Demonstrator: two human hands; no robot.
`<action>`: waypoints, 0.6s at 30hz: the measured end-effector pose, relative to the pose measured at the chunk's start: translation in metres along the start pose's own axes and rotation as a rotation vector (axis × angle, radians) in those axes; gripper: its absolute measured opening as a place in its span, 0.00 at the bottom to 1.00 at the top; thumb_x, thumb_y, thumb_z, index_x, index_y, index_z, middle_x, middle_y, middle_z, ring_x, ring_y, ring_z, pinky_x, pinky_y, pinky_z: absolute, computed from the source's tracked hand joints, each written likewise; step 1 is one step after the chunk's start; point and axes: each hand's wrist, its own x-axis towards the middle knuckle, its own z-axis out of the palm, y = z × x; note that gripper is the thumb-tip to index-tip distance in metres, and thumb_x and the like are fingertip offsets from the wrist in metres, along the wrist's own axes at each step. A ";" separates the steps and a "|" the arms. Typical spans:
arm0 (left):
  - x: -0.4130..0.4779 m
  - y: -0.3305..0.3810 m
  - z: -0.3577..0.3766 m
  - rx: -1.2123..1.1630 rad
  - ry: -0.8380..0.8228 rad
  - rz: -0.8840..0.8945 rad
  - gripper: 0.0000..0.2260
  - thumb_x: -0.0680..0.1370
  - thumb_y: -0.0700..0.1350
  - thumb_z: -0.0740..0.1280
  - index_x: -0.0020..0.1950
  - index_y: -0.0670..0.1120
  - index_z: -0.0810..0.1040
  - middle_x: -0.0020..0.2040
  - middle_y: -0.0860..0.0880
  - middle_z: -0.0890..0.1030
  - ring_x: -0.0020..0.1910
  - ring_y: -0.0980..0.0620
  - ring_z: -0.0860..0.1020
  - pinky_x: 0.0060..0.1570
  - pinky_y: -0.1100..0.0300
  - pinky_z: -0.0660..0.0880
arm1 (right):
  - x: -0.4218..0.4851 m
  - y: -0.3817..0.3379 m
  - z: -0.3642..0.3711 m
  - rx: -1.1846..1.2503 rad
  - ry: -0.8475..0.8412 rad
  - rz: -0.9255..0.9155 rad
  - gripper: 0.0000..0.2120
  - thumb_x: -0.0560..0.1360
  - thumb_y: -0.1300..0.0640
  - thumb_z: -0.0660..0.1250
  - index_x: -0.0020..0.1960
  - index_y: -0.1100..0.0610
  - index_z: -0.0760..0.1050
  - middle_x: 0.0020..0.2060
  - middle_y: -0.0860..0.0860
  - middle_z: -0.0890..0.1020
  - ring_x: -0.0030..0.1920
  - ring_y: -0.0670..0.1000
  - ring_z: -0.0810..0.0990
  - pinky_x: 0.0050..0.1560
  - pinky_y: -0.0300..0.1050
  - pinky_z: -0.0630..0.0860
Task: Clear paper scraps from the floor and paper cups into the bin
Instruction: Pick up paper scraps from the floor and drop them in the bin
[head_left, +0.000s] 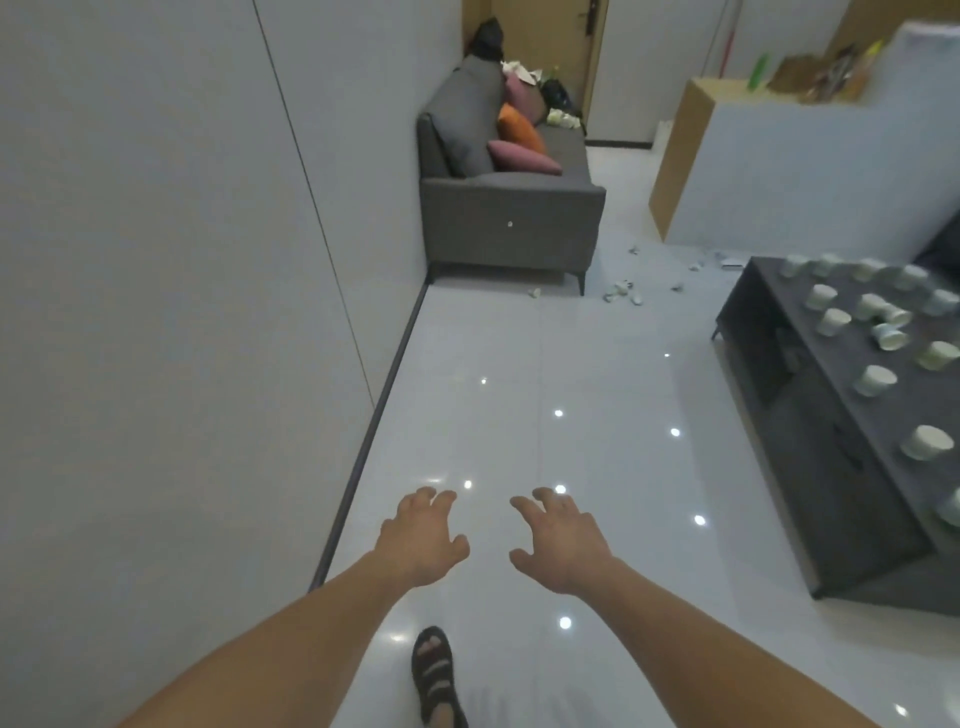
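Both arms reach forward over the glossy white floor. My left hand (423, 535) and my right hand (561, 543) hang palm down with loosely curled fingers and hold nothing. Paper scraps (623, 293) lie scattered on the floor far ahead, by the sofa's front right leg and further right. Several paper cups (878, 379) stand or lie tipped on the dark low table (810, 415) at the right. No bin shows clearly; dark bags and crumpled paper sit beyond the sofa.
A grey sofa (511, 208) with pink and orange cushions stands against the left wall ahead. A white and wood counter (779, 171) is at the back right. My sandalled foot (434, 675) steps on the tiled floor between wall and table.
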 end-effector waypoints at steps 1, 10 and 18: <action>0.020 0.001 -0.006 0.007 -0.003 0.015 0.31 0.77 0.58 0.60 0.77 0.52 0.54 0.77 0.47 0.55 0.75 0.46 0.55 0.70 0.46 0.61 | 0.016 0.006 -0.008 -0.003 0.003 0.017 0.34 0.76 0.40 0.60 0.77 0.46 0.53 0.76 0.52 0.57 0.74 0.56 0.56 0.68 0.55 0.64; 0.184 0.021 -0.083 0.076 -0.029 0.156 0.30 0.77 0.58 0.59 0.77 0.51 0.55 0.77 0.47 0.56 0.74 0.46 0.56 0.70 0.47 0.60 | 0.142 0.053 -0.084 0.091 0.063 0.214 0.32 0.76 0.40 0.60 0.77 0.46 0.55 0.76 0.51 0.57 0.74 0.55 0.57 0.68 0.54 0.65; 0.307 0.074 -0.127 0.129 -0.037 0.202 0.30 0.77 0.59 0.59 0.76 0.51 0.57 0.76 0.47 0.57 0.74 0.46 0.56 0.70 0.48 0.60 | 0.235 0.118 -0.125 0.190 0.069 0.285 0.32 0.77 0.40 0.60 0.77 0.47 0.55 0.76 0.51 0.57 0.74 0.54 0.57 0.69 0.53 0.64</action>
